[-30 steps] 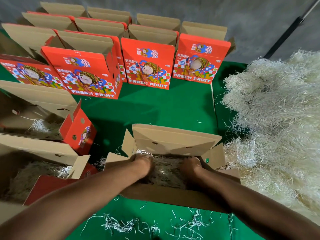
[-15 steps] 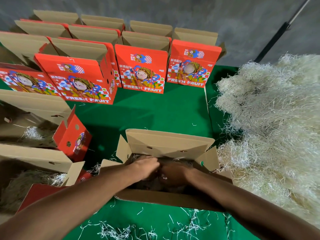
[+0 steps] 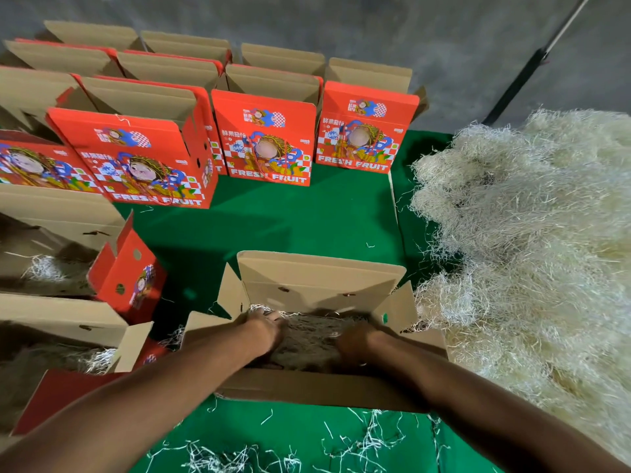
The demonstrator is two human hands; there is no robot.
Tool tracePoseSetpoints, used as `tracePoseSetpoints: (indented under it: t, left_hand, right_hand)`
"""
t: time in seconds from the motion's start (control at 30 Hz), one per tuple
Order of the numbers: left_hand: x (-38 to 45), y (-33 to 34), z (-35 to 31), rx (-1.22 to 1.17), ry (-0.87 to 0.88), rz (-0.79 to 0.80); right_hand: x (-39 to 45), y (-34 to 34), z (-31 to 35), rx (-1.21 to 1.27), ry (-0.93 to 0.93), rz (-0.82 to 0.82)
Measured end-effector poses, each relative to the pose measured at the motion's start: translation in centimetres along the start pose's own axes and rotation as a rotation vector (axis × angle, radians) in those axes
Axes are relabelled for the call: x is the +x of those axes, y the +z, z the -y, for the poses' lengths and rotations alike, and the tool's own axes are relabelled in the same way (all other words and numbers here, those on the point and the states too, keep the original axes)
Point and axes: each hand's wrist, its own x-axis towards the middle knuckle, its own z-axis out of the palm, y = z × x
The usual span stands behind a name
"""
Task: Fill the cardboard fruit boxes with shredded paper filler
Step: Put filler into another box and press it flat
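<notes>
pile: loose filler heap (image 3: 532, 233) on our right, near box
box: open box (image 3: 317, 336) before us, filler inside
hands: left hand (image 3: 264, 327), right hand (image 3: 355, 339) press filler; curl unclear
step: we tamp; next likely grab more

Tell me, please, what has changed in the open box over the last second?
The left hand and right hand, together at the box's middle half a second ago, have moved apart again, spreading the shredded paper. The box, the big filler pile and the upright red boxes stayed put.
</notes>
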Motion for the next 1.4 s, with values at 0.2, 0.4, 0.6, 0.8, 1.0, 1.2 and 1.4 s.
tracePoseSetpoints:
  t: [0.2,0.4,0.6,0.8,1.0,1.2,1.4]
  left_hand:
    - [-0.6,-0.6,-0.3,-0.088,0.021,-0.136]
    - [-0.1,-1.6,-1.0,-0.038,-0.102,-0.261]
    - [1.5,0.2,0.4,-0.191,-0.067,-0.060]
    - [0.4,-0.4,0.2,-0.334,-0.040,-0.039]
    - [-1.0,-1.9,-0.1,-0.216,0.049,-0.280]
    - [0.7,1.6,0.2,-0.103,0.245,-0.498]
    - [2.5,1.6,-0.2,-0.225,0.149,-0.212]
  right_hand:
    - [-0.1,-1.4,0.7,0.210,0.107,-0.190]
    - [0.4,-2.0,1.4,0.185,0.187,-0.326]
    - [0.0,-1.0,0.6,0.044,0.164,-0.121]
    - [0.4,-0.6,0.0,0.108,0.087,-0.042]
    - [0.2,-1.5,-0.3,0.236,0.131,-0.184]
    - [0.4,-2.7,0.8,0.114,0.020,-0.220]
    - [0.8,-0.6,0.6,-0.026,0.022,-0.091]
